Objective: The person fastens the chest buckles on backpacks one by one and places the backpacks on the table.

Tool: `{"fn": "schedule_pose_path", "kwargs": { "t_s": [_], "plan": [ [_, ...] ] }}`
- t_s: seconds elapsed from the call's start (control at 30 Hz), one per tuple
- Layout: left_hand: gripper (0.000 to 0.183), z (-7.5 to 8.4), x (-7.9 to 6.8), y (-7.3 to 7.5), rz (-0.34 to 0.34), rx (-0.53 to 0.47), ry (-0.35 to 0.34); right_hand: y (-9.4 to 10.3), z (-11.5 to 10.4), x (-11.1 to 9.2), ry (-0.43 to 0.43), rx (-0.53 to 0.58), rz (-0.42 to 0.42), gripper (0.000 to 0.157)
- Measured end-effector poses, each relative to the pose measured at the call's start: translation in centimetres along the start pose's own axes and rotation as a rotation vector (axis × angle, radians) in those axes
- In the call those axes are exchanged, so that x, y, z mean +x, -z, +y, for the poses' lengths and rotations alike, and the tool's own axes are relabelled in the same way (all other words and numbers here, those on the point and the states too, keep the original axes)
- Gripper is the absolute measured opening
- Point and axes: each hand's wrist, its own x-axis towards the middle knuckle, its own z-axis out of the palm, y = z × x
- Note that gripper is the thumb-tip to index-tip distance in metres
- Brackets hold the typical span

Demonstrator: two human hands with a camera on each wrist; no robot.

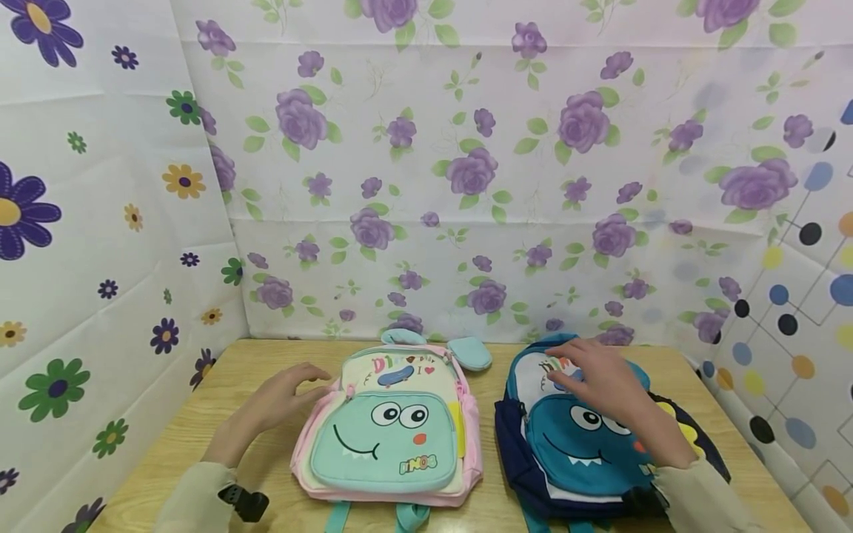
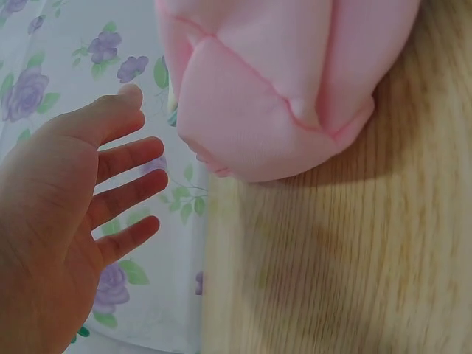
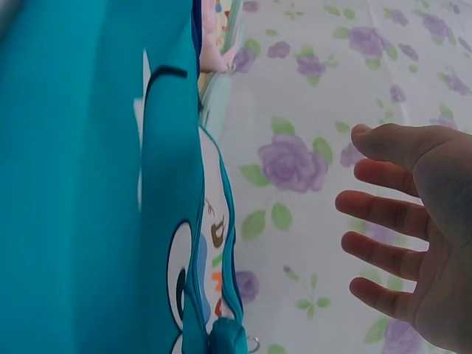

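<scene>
A pink and mint backpack (image 1: 383,437) with a cartoon dinosaur face lies front up on the wooden table. My left hand (image 1: 283,396) hovers by its upper left side, fingers spread and holding nothing; the left wrist view shows a gap between that hand (image 2: 81,184) and the pink side panel (image 2: 251,110). To the right lies a dark blue and teal backpack (image 1: 566,444) with a similar face and yellow spikes. Above its upper part is my right hand (image 1: 606,377), covering some of the print. In the right wrist view this hand (image 3: 413,214) stays apart from the teal front pocket (image 3: 88,184).
The wooden table (image 1: 200,414) ends at a back wall hung with purple-flowered cloth (image 1: 426,185). Patterned cloths also stand at left (image 1: 120,244) and right (image 1: 800,296). Mint straps (image 1: 338,514) reach toward the front edge. A narrow gap separates the two backpacks.
</scene>
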Motion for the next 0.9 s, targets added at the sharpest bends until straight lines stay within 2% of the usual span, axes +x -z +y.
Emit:
{"fn": "schedule_pose_path", "kwargs": {
  "t_s": [0.17,0.43,0.6,0.9],
  "plan": [
    [0.034,-0.4,-0.3,0.1,0.001,-0.007,0.007,-0.4,-0.9,0.4,-0.001,0.02,-0.018,0.039],
    [0.039,-0.8,-1.2,0.0,0.007,-0.039,-0.008,-1.5,-2.4,1.0,0.05,0.006,-0.03,0.039],
    [0.037,-1.1,-1.6,-0.2,-0.001,-0.047,0.012,-2.2,-3.7,1.5,0.058,0.02,-0.063,0.038],
    [0.039,-1.7,-1.8,-0.6,-0.006,-0.074,0.023,-3.5,-5.7,2.5,0.064,0.028,-0.115,0.035]
  ]
}}
